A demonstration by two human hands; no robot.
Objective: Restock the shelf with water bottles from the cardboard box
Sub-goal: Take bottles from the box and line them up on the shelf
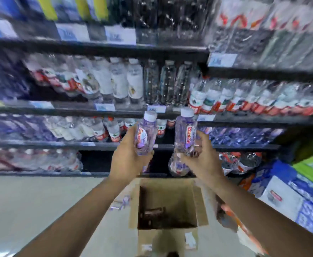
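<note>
My left hand (128, 156) grips a small clear water bottle (146, 134) with a white cap and a red-lettered label, held upright. My right hand (201, 154) grips a matching water bottle (185, 132), also upright. A further bottle (178, 166) shows just below my right hand; I cannot tell whether the hand holds it. Both hands are raised in front of the black shelf (100, 146), level with its lower rows. The open cardboard box (167, 204) stands on the floor below my arms, its inside dark. The picture is blurred.
Black shelf rows hold several bottled waters with red or white labels, with white price tags (155, 108) on the edges. Blue and green packs (300, 197) are stacked on the right. Pale floor (41, 201) lies to the left of the box.
</note>
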